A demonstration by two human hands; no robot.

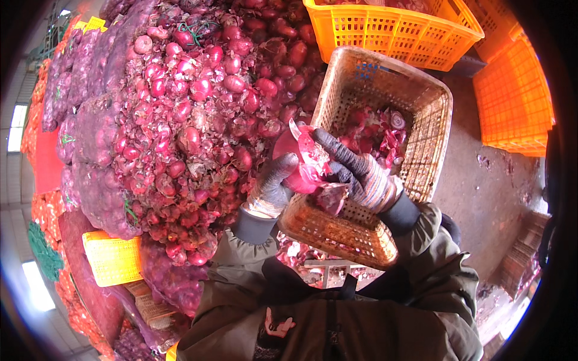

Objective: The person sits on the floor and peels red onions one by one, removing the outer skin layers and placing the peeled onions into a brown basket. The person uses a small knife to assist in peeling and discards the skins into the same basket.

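A large red onion (285, 143), partly stripped of its papery skin, is held in front of me above a grimy plastic crate (426, 151). My left hand (271, 185), in a grey-coated knit glove, grips it from the left with the thumb on its near face. From the right, my right hand (370, 180), gloved alike, has its fingers pressed against the torn skin. A darker piece of onion skin (332, 198) hangs below the fingers. Inside the crate lie loose peelings (375, 128) and a cut onion piece (397, 120).
A big heap of red onions (194, 113) rises at left, backed by filled mesh sacks (97, 126). An orange crate (379, 29) stands beyond mine, and stacked orange crates (515, 94) are at right. A yellow basket (112, 259) sits lower left. Skin scraps dot the concrete floor (469, 180).
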